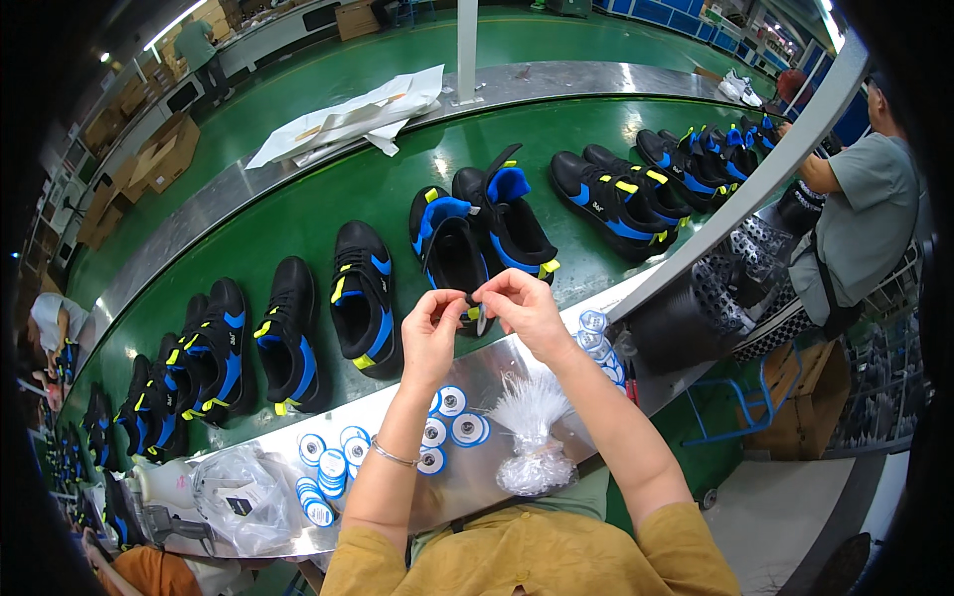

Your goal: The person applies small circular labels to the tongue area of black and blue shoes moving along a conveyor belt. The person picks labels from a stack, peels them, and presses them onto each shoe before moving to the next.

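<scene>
My left hand (pixel 429 333) and my right hand (pixel 521 303) meet over the near edge of the green conveyor belt (pixel 298 214). Their fingertips pinch a small tag (pixel 476 307) at the heel of a black, blue and yellow shoe (pixel 447 248). A second shoe (pixel 509 214) with its blue tongue raised stands just right of it. Below my hands, on the metal ledge (pixel 487 368), lie a bundle of clear plastic fasteners (pixel 532 417) and several round blue-and-white tags (pixel 452 417).
More black shoes line the belt to the left (pixel 288 333) and right (pixel 616 194). White paper sheets (pixel 348 119) lie on the far ledge. A person in a grey shirt (pixel 865 219) works at right. A clear plastic bag (pixel 243 497) rests at lower left.
</scene>
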Available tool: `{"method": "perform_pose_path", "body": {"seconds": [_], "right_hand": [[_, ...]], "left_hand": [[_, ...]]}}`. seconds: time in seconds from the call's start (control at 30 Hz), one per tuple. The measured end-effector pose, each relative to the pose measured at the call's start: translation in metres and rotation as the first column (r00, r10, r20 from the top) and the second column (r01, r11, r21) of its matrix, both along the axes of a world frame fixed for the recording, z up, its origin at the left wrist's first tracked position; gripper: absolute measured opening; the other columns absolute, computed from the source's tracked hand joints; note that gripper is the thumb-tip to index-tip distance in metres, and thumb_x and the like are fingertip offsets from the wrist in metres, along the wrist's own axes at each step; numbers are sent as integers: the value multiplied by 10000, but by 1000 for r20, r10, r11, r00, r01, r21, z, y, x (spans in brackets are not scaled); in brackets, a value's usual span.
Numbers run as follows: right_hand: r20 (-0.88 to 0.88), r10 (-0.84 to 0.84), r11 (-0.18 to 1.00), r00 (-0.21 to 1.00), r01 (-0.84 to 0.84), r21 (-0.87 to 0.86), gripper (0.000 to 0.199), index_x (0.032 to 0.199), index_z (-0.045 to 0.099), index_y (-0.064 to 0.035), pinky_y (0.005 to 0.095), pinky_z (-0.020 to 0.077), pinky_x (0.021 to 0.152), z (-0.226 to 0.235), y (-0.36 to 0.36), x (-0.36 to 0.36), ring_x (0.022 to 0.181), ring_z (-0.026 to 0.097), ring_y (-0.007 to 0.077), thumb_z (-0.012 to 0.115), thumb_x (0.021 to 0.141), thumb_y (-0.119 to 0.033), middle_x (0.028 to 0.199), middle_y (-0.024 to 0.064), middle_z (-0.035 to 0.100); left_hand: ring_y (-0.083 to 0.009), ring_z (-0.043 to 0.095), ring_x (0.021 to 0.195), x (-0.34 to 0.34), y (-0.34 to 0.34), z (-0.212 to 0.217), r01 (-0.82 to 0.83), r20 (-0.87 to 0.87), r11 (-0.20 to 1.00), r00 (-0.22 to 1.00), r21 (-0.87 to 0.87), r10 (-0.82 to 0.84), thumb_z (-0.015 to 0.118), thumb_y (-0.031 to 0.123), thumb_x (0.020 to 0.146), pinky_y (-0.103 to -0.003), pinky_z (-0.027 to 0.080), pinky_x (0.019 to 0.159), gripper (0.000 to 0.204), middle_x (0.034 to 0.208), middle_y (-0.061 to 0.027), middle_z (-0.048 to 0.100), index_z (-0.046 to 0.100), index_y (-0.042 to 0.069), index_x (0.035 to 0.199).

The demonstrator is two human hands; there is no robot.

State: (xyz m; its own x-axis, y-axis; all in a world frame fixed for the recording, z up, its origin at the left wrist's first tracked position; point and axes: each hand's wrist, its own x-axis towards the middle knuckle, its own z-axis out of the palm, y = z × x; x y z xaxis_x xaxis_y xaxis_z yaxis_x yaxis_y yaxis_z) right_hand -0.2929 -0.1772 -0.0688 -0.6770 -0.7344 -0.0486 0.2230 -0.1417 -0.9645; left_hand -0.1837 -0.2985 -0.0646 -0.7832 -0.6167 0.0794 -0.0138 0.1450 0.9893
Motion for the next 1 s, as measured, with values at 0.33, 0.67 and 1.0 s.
{"method": "perform_pose_path", "body": {"seconds": [0.33, 0.67, 1.0], "right_hand": [[-188, 23, 999, 982, -15, 42, 91, 883, 643, 5, 220, 469, 624, -3, -12, 0, 690, 567, 53, 657, 874, -85, 777, 16, 645], [-224, 170, 981, 960, -143, 131, 66, 874, 636, -15, 222, 448, 673, -8, -12, -6, 750, 533, 54, 670, 870, -72, 796, -11, 613], [-126, 231, 970, 965, -217, 113, 92, 848, 632, -29, 222, 438, 679, -7, -16, -6, 744, 528, 57, 703, 840, -87, 792, -14, 605]], "left_hand": [[-176, 529, 865, 6, -7, 4, 98, -19, 930, 994, -354, -112, 621, -33, 862, -261, 445, 763, 315, 870, -45, 615, 684, 58, 1157], [-147, 537, 843, 10, -9, -2, 112, -52, 959, 990, -261, -130, 629, -66, 831, -269, 464, 789, 422, 860, -37, 590, 634, 54, 1235], [-138, 565, 830, 10, -13, -9, 102, -36, 989, 994, -110, -106, 632, -34, 854, -262, 465, 796, 400, 869, -50, 590, 594, 21, 1248]]}}
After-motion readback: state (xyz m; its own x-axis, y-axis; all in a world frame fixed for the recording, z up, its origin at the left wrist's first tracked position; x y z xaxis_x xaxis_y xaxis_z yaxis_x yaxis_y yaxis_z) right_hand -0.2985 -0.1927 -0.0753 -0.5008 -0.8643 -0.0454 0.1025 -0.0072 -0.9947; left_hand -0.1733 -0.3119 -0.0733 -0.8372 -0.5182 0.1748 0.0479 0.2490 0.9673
